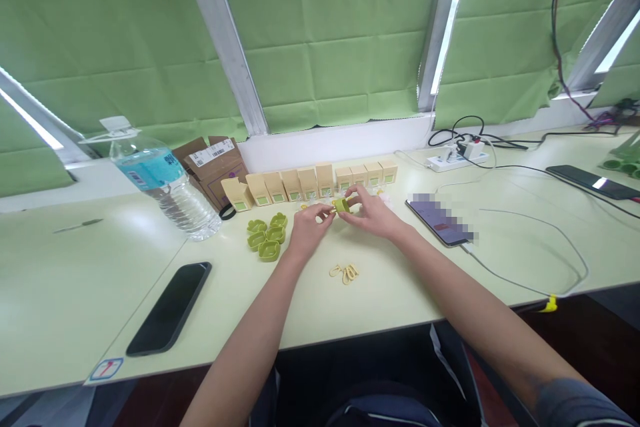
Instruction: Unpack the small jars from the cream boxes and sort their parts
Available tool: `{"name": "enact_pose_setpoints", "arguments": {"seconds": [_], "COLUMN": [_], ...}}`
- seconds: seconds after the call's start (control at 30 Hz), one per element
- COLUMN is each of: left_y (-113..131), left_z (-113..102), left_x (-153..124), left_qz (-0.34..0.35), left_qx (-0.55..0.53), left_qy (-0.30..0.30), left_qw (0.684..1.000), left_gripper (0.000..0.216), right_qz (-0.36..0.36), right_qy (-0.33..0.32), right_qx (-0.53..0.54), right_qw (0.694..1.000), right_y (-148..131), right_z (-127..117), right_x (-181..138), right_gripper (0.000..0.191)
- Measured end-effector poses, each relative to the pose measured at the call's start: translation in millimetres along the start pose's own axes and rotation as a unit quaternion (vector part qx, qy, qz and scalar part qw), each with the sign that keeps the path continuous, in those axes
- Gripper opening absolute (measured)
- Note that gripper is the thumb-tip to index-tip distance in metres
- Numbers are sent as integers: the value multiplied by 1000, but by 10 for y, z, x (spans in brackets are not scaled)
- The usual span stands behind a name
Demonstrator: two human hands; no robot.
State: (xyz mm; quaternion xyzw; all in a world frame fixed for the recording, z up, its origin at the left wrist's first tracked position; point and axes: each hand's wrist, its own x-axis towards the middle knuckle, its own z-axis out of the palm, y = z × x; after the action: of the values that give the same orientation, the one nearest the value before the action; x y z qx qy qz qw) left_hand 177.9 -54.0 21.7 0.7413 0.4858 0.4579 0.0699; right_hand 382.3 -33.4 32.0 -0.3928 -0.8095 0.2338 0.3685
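My right hand [371, 212] grips a small green case [342, 205] just above the pale green table [400, 287]. My left hand [309, 227] pinches something thin and yellow at the case's left side. Several green cases [267, 238] lie grouped left of my left hand. A row of small beige boxes [310, 183] with green windows stands behind my hands. Yellow loops [345, 273] lie on the table in front of my hands.
A large water bottle [163, 180] lies at the left, with brown cardboard boxes [215, 167] behind it. A black phone [170, 307] rests near the front left edge. Another phone [440, 220] with a cable lies right of my hands. A power strip [457, 159] sits at the back.
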Motion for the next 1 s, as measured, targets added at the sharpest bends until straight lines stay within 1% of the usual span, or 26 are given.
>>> {"name": "enact_pose_setpoints", "arguments": {"seconds": [0.17, 0.23, 0.37, 0.47, 0.6, 0.7, 0.83, 1.0], "left_y": [-7, -4, 7, 11, 5, -5, -18, -17], "left_z": [1, -1, -3, -5, -7, -7, -8, -18], "left_x": [-12, -13, -16, -21, -32, -42, -51, -55], "left_qz": [0, 1, -1, 4, 15, 27, 45, 54], "left_qx": [-17, -21, -29, -31, -31, -31, -24, 3], "left_qy": [8, 10, 6, 4, 10, 4, -4, -8], "left_qw": [1000, 1000, 1000, 1000, 999, 999, 999, 999], "left_gripper": [10, 9, 9, 10, 10, 10, 11, 13], "right_qz": [-2, -6, -42, -52, -43, -55, -66, -56], "right_qy": [13, 22, 27, 27, 14, 4, -10, -32], "right_qx": [4, -4, -18, -35, -67, -67, -65, -72], "right_qw": [1000, 1000, 999, 998, 997, 996, 996, 995], "right_y": [5, 2, 12, 38, 69, 63, 7, -77], "right_z": [3, 3, 10, 16, 16, 9, -4, -6], "right_x": [-1, 1, 16, 27, 28, 23, 13, 8], "right_gripper": [42, 39, 31, 34, 39, 38, 38, 38]}}
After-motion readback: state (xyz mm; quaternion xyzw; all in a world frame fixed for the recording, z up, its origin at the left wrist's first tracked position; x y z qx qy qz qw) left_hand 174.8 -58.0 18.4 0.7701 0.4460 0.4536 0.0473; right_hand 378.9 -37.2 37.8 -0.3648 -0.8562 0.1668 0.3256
